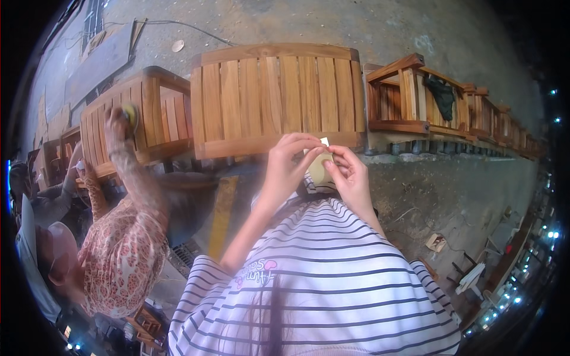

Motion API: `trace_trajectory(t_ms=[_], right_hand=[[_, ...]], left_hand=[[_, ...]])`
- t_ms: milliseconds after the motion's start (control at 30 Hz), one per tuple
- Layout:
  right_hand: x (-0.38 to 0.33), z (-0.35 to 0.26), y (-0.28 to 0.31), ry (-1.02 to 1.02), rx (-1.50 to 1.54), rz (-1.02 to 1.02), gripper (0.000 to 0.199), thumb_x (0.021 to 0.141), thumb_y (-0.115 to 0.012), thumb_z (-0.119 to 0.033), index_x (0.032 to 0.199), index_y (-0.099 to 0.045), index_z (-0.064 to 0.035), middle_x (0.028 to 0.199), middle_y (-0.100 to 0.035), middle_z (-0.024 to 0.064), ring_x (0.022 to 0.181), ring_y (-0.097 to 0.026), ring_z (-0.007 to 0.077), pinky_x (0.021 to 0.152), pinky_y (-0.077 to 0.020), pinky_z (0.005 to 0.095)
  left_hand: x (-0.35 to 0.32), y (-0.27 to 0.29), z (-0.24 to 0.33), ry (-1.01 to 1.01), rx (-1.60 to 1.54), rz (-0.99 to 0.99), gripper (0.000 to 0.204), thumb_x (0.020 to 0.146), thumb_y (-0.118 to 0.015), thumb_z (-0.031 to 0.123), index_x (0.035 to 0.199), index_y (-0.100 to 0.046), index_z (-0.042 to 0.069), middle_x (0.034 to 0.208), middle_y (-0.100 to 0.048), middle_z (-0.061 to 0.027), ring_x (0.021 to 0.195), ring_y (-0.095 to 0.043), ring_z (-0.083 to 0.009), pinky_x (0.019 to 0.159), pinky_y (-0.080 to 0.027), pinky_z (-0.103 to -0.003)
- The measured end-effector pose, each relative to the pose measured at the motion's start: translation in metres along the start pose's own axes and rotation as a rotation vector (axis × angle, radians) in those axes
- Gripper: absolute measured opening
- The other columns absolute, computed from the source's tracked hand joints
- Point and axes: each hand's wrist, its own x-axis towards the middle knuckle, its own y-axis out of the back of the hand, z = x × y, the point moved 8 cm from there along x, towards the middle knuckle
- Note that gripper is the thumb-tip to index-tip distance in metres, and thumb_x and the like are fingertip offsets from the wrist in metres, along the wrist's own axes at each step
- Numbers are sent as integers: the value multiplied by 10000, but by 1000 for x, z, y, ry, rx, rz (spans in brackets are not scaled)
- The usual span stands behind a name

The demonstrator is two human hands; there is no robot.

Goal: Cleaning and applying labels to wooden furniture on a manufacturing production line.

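Note:
In front of my chest, my left hand (289, 160) and my right hand (350, 173) come close together, fingertips pinched. Between them is a pale yellowish piece (319, 170) with a rounded lower part; its exact kind does not show. A small white tip (324, 142) sticks up between the fingertips. Both hands seem to grip this piece, though the fingers hide part of it. Just beyond my hands lies a slatted wooden panel (279, 98) with a frame around its slats, its near rail beside my left fingers.
At the left, a co-worker in a patterned top (127, 255) presses a yellow-green pad (130, 114) on another slatted wooden piece (113, 110). A row of wooden furniture frames (409, 98) runs off right, a dark cloth (440, 98) hanging on one. A yellow floor stripe (223, 213) lies left of me.

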Motion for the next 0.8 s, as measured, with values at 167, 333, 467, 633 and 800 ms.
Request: trace_trajectory(t_ms=[167, 333, 467, 633, 800], right_hand=[[4, -1, 8, -55, 32, 7, 179, 948, -607, -56, 1089, -599, 53, 976, -693, 94, 854, -638, 80, 699, -511, 209], [0, -7, 13, -35, 59, 38, 143, 956, -604, -71, 1046, -614, 40, 925, -684, 65, 837, -633, 84, 694, -503, 205], [-1, -10, 18, 31, 11, 76, 132, 959, -605, -83, 1025, -615, 31, 888, -676, 57, 810, -624, 80, 680, -500, 216], [-4, -13, 18, 35, -68, 107, 126, 966, -597, -92, 996, -605, 30, 861, -663, 58, 775, -609, 76, 662, -490, 222], [-8, -15, 17, 59, -21, 114, 127, 967, -593, -94, 991, -598, 30, 854, -657, 65, 779, -606, 76, 657, -485, 222]], left_hand=[[13, -1, 18, -102, 185, -128, 259, 811, -745, 105, 1063, -736, 51, 1141, -659, -144, 1052, -631, -253, 874, -505, -344], [16, -4, 3, 94, 14, -147, 288, 812, -749, 119, 1069, -715, -7, 1106, -684, -163, 1017, -654, -221, 893, -504, -327], [11, -16, -8, 202, -110, -209, 229, 825, -722, 95, 1008, -714, -43, 990, -723, -141, 974, -669, -179, 894, -503, -305], [10, -17, -11, 216, -80, -145, 177, 825, -707, 85, 946, -718, -44, 982, -728, -123, 961, -668, -170, 869, -510, -293], [5, -18, -9, 185, -206, -170, 142, 816, -703, 75, 905, -720, -34, 992, -723, -116, 952, -666, -174, 857, -511, -298]])
